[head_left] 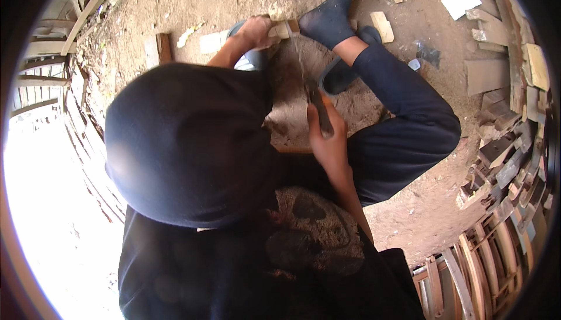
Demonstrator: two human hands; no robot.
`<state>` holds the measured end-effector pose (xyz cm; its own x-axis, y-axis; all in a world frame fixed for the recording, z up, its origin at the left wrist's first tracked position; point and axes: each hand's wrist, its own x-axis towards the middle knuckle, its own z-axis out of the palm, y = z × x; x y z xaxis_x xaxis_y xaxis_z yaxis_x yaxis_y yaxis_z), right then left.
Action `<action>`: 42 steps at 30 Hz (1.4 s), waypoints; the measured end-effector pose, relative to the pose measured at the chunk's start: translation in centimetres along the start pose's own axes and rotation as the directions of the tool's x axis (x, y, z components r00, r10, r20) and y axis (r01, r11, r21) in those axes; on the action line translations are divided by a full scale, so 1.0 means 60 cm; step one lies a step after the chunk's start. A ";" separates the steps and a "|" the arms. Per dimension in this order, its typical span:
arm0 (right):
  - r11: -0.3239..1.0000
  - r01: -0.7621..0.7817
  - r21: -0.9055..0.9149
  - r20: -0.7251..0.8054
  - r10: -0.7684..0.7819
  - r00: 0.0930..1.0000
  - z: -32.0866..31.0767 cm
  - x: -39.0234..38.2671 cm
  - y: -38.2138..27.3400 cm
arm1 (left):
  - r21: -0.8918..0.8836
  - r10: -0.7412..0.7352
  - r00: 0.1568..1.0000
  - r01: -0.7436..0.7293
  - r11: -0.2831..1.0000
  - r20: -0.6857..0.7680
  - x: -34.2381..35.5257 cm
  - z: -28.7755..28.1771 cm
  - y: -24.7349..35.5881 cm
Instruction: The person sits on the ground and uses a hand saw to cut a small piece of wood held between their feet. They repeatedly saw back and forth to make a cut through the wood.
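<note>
My left hand (255,31) is closed on a narrow pale wood strip (279,30), gripping it near its middle. Against the strip's right end rests a foot in a dark sock (327,21). In my right hand (328,132) is the dark handle of what looks like a handsaw (318,110). Its thin blade, seen nearly edge-on and a little blurred, runs forward to the wood beside the foot. I cannot tell how deep it sits in the wood. A large dark rounded cloth shape (187,145) hides part of my left forearm.
Dark sandals (339,76) lie on the dirt floor between my legs. Wood offcuts (382,27) and a brown block (158,50) are scattered about. A wood pile (502,156) lines the right side, with curved slatted frames (479,261) at lower right. White sheet (460,1) lies far right.
</note>
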<state>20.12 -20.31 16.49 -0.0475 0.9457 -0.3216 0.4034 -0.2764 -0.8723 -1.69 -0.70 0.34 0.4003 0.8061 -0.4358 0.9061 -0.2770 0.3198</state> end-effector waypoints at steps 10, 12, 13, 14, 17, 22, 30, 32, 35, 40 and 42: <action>1.000 0.000 0.017 0.009 0.000 1.000 -0.003 0.008 0.032 | -0.048 -0.035 0.999 0.036 0.998 0.010 -0.003 0.004 -0.006; 1.000 0.004 -0.027 0.024 -0.003 1.000 0.007 0.027 0.024 | -0.003 -0.033 0.999 0.033 0.999 0.006 0.002 0.019 -0.005; 1.000 0.020 -0.006 0.015 -0.020 1.000 0.008 0.020 0.025 | 0.038 -0.050 0.999 0.050 0.998 0.001 -0.001 0.021 -0.014; 1.000 0.021 0.002 0.004 -0.021 1.000 0.002 -0.011 0.024 | 0.005 -0.029 0.999 0.029 1.000 -0.042 -0.004 0.021 -0.013; 0.993 -0.109 0.045 0.012 0.108 0.994 -0.015 -0.060 0.001 | -0.064 -0.037 0.998 0.040 0.997 0.046 0.002 0.007 0.001; 0.997 -0.053 0.050 0.061 0.050 0.997 0.009 0.035 0.046 | -0.090 -0.030 0.999 0.026 0.996 -0.041 -0.007 0.011 -0.001; 0.998 0.058 -0.032 -0.056 -0.059 0.997 -0.004 -0.043 0.034 | -0.116 -0.018 0.997 0.010 0.993 -0.071 0.004 0.012 0.001; 0.997 0.069 -0.034 -0.032 -0.070 0.997 0.011 0.002 0.037 | -0.116 -0.010 0.999 0.003 0.993 -0.052 0.002 0.016 -0.009; 0.998 -0.064 -0.025 0.038 0.065 0.997 0.016 0.050 0.019 | -0.015 0.055 0.989 -0.058 0.998 -0.139 -0.009 0.028 -0.018; 0.996 0.083 -0.026 -0.049 -0.084 0.995 0.008 -0.025 0.054 | -0.052 -0.002 0.997 -0.002 0.999 -0.073 -0.008 0.013 -0.001; 0.995 -0.067 -0.072 0.043 0.070 0.997 0.006 -0.002 0.021 | -0.141 -0.006 0.999 0.000 0.990 -0.042 -0.003 0.015 -0.002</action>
<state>20.29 -20.86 15.27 -0.0582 0.9157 -0.3977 0.4707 -0.3261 -0.8198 -1.74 -1.28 -0.38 0.3887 0.8291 -0.4018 0.8777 -0.2005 0.4352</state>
